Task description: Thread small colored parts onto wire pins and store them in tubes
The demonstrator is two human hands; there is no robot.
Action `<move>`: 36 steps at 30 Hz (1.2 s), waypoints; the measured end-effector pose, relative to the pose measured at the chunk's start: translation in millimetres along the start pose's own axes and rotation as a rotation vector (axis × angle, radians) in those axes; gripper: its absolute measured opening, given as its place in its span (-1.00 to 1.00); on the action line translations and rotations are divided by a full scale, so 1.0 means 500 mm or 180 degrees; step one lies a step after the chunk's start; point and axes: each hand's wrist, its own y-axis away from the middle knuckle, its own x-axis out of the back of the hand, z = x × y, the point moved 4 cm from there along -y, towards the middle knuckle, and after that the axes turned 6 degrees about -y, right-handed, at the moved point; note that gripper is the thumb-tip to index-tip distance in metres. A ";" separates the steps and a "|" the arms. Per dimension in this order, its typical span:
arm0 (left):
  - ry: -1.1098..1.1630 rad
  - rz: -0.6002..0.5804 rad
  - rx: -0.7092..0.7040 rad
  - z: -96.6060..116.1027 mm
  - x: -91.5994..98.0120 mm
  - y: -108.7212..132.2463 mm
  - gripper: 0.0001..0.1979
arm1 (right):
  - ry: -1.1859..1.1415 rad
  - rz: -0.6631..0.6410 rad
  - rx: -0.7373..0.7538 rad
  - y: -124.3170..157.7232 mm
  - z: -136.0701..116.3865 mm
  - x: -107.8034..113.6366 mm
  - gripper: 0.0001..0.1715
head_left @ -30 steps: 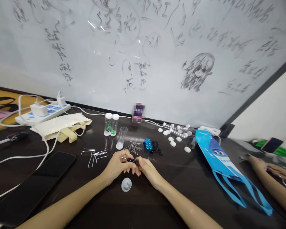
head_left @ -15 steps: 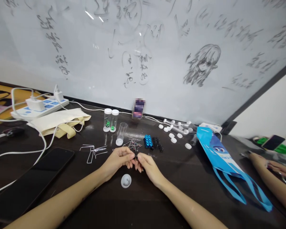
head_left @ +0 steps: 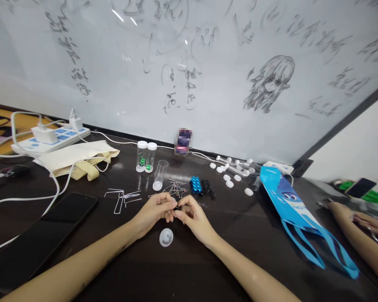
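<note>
Above the middle of the dark table, my left hand [head_left: 156, 213] is closed, pinching a small black piece [head_left: 178, 207] at its fingertips. A thin wire-like line shows along its fingers. Curled round the same piece from the other side is my right hand [head_left: 193, 216], thumb and fingers touching it. The fingers hide most of its shape. Just in front lies a small round translucent cup [head_left: 166, 237] with something small inside. Behind the hands are a pile of thin metal pins [head_left: 176, 188], blue beads [head_left: 195, 185], black beads [head_left: 208, 188] and a clear tube [head_left: 161, 171].
Two capped tubes [head_left: 142, 156] with green beads stand further back. Bent metal keys [head_left: 122, 199] and a black phone [head_left: 47, 239] lie left. White caps [head_left: 229, 183] and a blue bag [head_left: 290, 201] lie right. Another person's arm [head_left: 359, 239] rests at far right.
My right hand's fingers have shifted round the black piece: the index finger is now raised and bent, the thumb lower. My left hand stays nearly in place.
</note>
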 end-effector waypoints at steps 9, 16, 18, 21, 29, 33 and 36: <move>-0.0036 -0.0157 0.0048 0.003 -0.007 0.001 -0.79 | 0.0642 -0.0084 0.0081 0.000 -0.013 0.001 -0.53; -0.0393 0.0037 -0.0037 -0.001 -0.002 -0.001 -0.76 | 0.0587 -0.0010 0.0147 0.005 -0.005 -0.001 -0.64; -0.0446 0.0077 -0.0047 0.001 -0.003 0.000 -0.75 | 0.0605 -0.0124 0.0174 0.005 -0.007 -0.002 -0.63; -0.0505 0.0075 -0.0059 0.003 -0.007 0.000 -0.73 | 0.0823 -0.0350 0.0162 0.004 -0.017 -0.005 -0.53; -0.0322 0.0094 -0.0064 0.006 -0.003 0.001 -0.74 | 0.1175 -0.0097 0.0355 0.005 -0.042 -0.001 -0.79; -0.0326 0.0075 -0.0039 0.008 0.000 0.002 -0.74 | 0.1178 0.0055 0.0483 0.007 -0.040 -0.002 -0.80; -0.0451 0.0170 -0.0061 0.008 0.003 0.002 -0.74 | 0.1071 -0.0043 0.0451 0.008 -0.036 -0.003 -0.69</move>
